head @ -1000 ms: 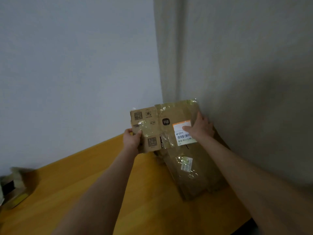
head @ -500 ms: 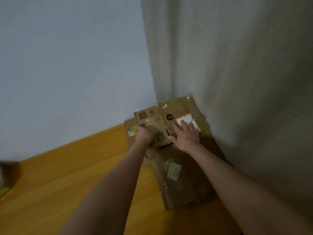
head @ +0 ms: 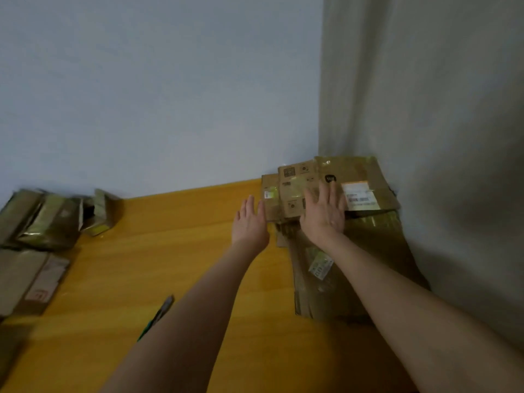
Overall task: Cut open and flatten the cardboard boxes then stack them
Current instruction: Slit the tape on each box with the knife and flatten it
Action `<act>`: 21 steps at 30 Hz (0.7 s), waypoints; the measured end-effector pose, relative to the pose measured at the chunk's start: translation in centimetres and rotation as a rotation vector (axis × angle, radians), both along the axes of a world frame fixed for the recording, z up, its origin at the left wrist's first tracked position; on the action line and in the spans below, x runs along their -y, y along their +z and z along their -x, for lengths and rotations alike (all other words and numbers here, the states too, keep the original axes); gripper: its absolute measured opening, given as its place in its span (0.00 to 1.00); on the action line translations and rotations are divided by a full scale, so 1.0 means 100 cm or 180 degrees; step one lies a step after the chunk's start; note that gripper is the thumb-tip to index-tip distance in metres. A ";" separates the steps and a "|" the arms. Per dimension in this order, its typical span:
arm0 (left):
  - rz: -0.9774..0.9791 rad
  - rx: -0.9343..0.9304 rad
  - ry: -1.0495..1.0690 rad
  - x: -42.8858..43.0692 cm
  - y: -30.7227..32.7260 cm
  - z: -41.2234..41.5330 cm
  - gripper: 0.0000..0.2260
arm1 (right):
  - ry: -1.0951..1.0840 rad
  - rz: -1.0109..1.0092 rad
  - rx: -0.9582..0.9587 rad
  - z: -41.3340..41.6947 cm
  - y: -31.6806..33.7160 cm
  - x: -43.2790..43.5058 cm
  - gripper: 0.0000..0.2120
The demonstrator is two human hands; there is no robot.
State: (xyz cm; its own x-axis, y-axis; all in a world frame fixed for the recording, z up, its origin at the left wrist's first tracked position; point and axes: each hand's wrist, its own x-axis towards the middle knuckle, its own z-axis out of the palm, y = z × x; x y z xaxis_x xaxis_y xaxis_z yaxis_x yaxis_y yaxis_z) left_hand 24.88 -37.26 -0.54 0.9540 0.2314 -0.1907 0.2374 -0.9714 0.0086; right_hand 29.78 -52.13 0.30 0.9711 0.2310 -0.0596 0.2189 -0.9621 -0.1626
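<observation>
flattened box (head: 334, 188) lies flat; right hand (head: 323, 214) presses it

A yellow-orange wooden table (head: 181, 251) bears a stack of flattened cardboard (head: 377, 242), whose taped sheets lie flat on one another, the top sheet carrying a white label. Well to the left of the stack, at about its far end, a cluster of taped boxes (head: 48, 219) stands unflattened. Nearer than these, a brown box with a red mark (head: 28, 279) lies flat. Left of the stack's near end and apart from it lies a slim tool with a green part (head: 161, 310), too blurred to name.
</observation>
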 end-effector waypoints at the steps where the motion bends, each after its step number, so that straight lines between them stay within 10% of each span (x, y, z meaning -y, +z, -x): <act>1: -0.0129 -0.0022 -0.0019 -0.009 0.002 0.009 0.33 | 0.0091 0.0003 -0.0019 0.008 0.002 -0.013 0.31; 21: 0.0104 -0.0067 0.0716 -0.333 0.018 0.270 0.27 | 0.0909 -0.0099 -0.0383 0.245 0.003 -0.365 0.29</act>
State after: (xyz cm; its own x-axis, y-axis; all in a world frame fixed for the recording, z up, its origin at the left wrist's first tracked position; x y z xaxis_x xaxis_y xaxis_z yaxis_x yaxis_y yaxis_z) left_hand -2.08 -3.98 1.31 0.8747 0.4313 -0.2210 0.4485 -0.8932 0.0319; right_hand 5.24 -15.63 0.64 0.8531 0.4970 -0.1586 0.4570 -0.8586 -0.2321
